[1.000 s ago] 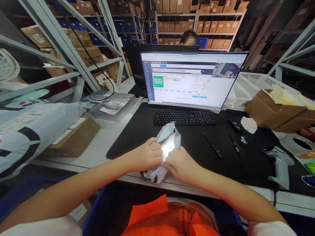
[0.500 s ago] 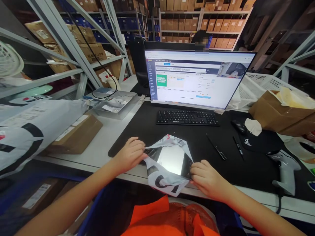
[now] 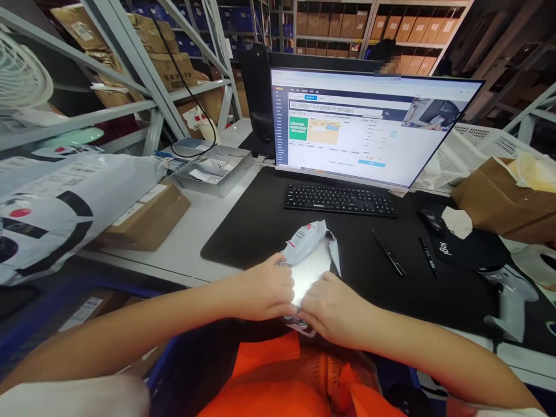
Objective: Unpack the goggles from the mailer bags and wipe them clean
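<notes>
Warehouse workstation: a white desk topped by a black mat, backed by metal shelving filled with brown cartons. One plastic mailer bag, grey-white with red and black print, is held over the front edge of the mat, nearest the person. Its long axis is set roughly fore-and-aft; the far end is pointed toward the keyboard, leaning slightly right, and the near end is directed at the person's body. A gap is spread along its upper face, in which a bright white content is exposed; its nature cannot be told.

Left hand: fingers curled in, the bag's left side gripped. Right hand: likewise curled, the bag's right side gripped, knuckles set close to those of the left.

Beyond the bag: one black keyboard, placed below a lit monitor. To the right: two pens, laid aslant; a mouse; a grey scanner. To the left: a grey tray with papers; a brown carton, partly overlapped by a large printed bag.
</notes>
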Motion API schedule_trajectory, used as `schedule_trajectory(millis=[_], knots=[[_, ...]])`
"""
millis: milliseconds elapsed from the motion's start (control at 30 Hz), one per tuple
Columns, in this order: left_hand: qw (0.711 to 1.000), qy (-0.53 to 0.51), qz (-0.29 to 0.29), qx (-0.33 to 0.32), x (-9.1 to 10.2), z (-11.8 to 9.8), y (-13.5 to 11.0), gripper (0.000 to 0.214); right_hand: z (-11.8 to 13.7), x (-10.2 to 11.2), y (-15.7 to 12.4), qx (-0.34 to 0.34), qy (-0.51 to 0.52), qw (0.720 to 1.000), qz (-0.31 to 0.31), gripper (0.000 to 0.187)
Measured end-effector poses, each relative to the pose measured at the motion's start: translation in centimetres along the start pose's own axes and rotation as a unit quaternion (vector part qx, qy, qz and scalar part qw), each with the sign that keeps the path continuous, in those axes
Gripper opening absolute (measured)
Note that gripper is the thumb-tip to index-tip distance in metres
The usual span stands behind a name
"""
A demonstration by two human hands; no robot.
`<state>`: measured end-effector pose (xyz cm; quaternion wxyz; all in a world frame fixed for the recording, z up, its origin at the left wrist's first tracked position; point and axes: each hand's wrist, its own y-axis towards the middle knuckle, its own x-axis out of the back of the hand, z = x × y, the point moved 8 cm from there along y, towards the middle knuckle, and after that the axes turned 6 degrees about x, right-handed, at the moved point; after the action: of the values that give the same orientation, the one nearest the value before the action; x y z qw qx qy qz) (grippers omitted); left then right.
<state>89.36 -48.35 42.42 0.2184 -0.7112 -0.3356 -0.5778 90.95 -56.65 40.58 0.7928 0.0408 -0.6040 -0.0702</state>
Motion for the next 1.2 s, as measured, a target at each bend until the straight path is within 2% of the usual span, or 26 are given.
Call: schedule_trajectory(millis=[100, 200, 367, 500, 633, 700, 767, 833, 900, 1000, 1100, 1133, 1200], knots=[[0.997, 0.028, -0.064, -0.039, 0.8, -0.3, -1.2, 0.03, 0.5, 0.7, -1.1, 0.056, -0.021, 0.997, -0.041, 0.031], [0.989, 0.073, -0.119, -0.044, 1.3, -0.2, -2.8, 0.031, 0.9, 1.0, -2.8, 0.078, -0.047, 0.993, -0.081, 0.031], [0.984, 0.08, -0.159, -0.015, 0.6, 0.8, -5.5, 0.031, 1.5, -0.7, -5.3, 0.084, -0.055, 0.991, -0.089, 0.03], [0.982, 0.035, -0.181, 0.038, -0.1, 2.2, -6.9, 0.03, 2.1, -1.5, -5.7, 0.1, -0.033, 0.99, -0.089, 0.03], [0.981, -0.019, -0.139, 0.135, -0.3, 3.2, -6.2, 0.029, 1.6, 0.6, -3.3, 0.111, -0.007, 0.99, -0.089, 0.026], [0.976, -0.034, -0.132, 0.168, 0.0, 2.8, -5.7, 0.024, 0.3, 1.9, -1.3, 0.089, 0.038, 0.993, -0.065, 0.018], [0.974, -0.042, -0.138, 0.174, 0.3, 1.7, -5.5, 0.026, -0.9, 2.8, 0.7, 0.061, 0.082, 0.994, -0.027, 0.01], [0.974, -0.049, -0.148, 0.165, 0.3, 0.6, -5.8, 0.024, -1.2, 3.1, 2.1, 0.066, 0.105, 0.992, 0.02, 0.031], [0.974, -0.067, -0.16, 0.146, 0.0, -0.4, -6.4, 0.01, -0.2, 3.1, 3.0, 0.111, 0.108, 0.986, 0.064, 0.051], [0.97, -0.087, -0.189, 0.122, -0.2, -1.0, -7.4, 0.005, 1.4, 2.5, 3.9, 0.157, 0.081, 0.976, 0.125, 0.066], [0.967, -0.046, -0.226, 0.112, 0.4, -0.5, -8.4, 0.009, 1.6, 1.2, 4.7, 0.169, 0.036, 0.966, 0.192, 0.08], [0.967, -0.024, -0.227, 0.114, 0.5, 0.0, -8.6, 0.011, 1.3, 1.0, 5.0, 0.172, 0.025, 0.965, 0.195, 0.082], [0.969, 0.01, -0.214, 0.123, 0.9, 1.5, -8.8, 0.014, 0.4, 1.1, 5.7, 0.172, 0.005, 0.971, 0.163, 0.078]])
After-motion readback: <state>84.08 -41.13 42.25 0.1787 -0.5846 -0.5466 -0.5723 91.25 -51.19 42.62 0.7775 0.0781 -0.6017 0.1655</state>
